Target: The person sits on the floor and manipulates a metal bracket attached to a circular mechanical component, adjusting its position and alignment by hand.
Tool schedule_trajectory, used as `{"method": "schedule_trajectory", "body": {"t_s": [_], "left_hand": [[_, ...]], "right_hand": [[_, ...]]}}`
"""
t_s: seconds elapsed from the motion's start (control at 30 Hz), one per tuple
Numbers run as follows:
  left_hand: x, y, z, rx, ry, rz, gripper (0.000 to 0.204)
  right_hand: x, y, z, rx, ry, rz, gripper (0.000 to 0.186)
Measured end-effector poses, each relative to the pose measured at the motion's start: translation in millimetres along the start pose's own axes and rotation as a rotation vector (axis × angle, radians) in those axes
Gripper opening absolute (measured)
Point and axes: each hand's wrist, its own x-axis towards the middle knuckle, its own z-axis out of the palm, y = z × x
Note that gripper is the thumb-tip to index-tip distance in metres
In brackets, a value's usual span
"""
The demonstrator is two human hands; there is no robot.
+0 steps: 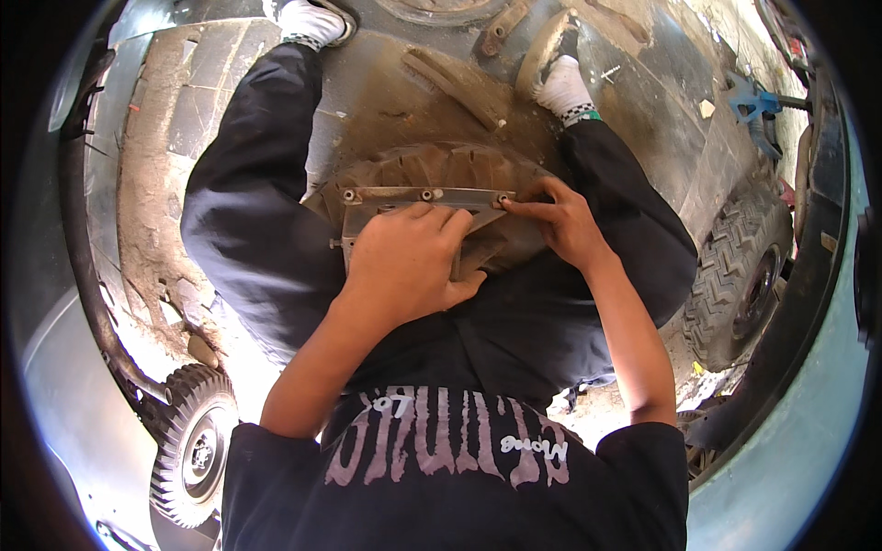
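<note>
A flat metal bracket (372, 196) with several bolt fittings along its top edge lies over a dusty, ribbed round metal part (459, 158) between my legs. My left hand (409, 257) is closed over the bracket's middle, fingers curled on it and thumb toward the right. My right hand (565, 225) has its fingertips on a small bolt fitting (503, 200) at the bracket's right end, fingers bent around it. The underside of the bracket and part of the ribbed piece are hidden by my hands.
Loose metal strips (450, 83) lie on the tiled floor between my feet. A treaded tyre (721, 275) is at the right, another wheel (188, 450) at the lower left. A blue tool (749, 101) stands at upper right. Dark curved frames and panels border both sides.
</note>
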Motion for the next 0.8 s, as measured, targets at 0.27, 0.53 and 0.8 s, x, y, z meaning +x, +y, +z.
{"method": "schedule_trajectory", "body": {"t_s": [0.27,0.53,0.8], "left_hand": [[1,1,2,0.008,0.013,0.005,0.050],[3,5,-1,0.034,-0.034,-0.029,0.051],[3,5,1,0.043,-0.014,-0.032,0.050]], "right_hand": [[1,-6,-5,0.002,-0.032,0.030,0.071],[-1,8,-1,0.001,0.006,-0.020,0.070],[2,-3,7,-0.053,-0.051,0.049,0.070]]}}
